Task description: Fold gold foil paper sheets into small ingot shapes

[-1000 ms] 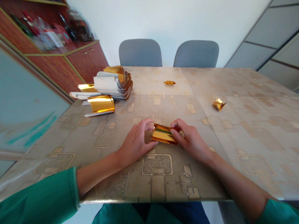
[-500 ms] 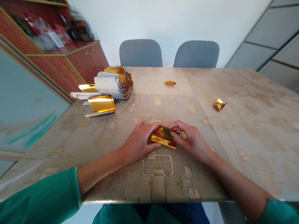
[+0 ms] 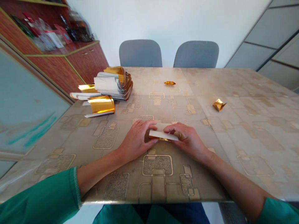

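Between my two hands is a folded sheet of gold foil paper [image 3: 161,134], its white back facing up and a thin gold strip showing along the near edge. My left hand [image 3: 137,137] grips its left end between thumb and fingers. On the right end, my right hand [image 3: 187,138] has its fingers over the top and its thumb at the near side. The paper is held close above or on the table; I cannot tell which. Part of it is hidden under the right fingers.
A thick stack of gold and white paper [image 3: 109,85] lies at the table's back left, with a curled gold sheet [image 3: 101,105] before it. One folded gold piece [image 3: 169,83] sits at the back, another [image 3: 219,105] to the right. Two grey chairs [image 3: 140,53] stand behind the patterned table [image 3: 233,130].
The paper has turned from its gold side up to its white side up, still between both hands. My right fingers have shifted left across its top.
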Available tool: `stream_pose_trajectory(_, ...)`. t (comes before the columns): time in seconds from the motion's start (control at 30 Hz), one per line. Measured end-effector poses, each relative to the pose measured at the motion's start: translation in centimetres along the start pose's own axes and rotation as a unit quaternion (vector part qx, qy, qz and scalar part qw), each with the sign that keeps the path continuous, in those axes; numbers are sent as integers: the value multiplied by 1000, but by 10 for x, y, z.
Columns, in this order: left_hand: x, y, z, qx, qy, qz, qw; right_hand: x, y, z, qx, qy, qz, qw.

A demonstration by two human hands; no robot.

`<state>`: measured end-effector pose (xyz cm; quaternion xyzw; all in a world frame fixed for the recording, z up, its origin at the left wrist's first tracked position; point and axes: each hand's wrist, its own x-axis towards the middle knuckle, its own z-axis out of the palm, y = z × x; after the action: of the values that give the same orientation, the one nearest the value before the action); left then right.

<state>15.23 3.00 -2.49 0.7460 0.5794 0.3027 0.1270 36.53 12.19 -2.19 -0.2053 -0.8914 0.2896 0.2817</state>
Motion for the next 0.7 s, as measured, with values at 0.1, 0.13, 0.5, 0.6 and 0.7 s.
stream_pose_trajectory(0.1,1,1,-1,2,-3,-5,1000,0,1,1,0,2,9,1000)
stream_pose_trajectory(0.13,1,2,-1,4,-6,-8,1000,0,1,2,6,7,17,1000)
stream_pose_trajectory(0.5,2,3,1,24,-28,1,999,-1,1,1,84,-13,87,993)
stream_pose_trajectory(0.6,2,4,-1,18,-24,-7,1000,-2,3,2,73,-6,86,994)
stream_pose_trajectory(0.7,1,4,-1,16,-20,-7,1000,-2,3,1,71,-17,91,993)
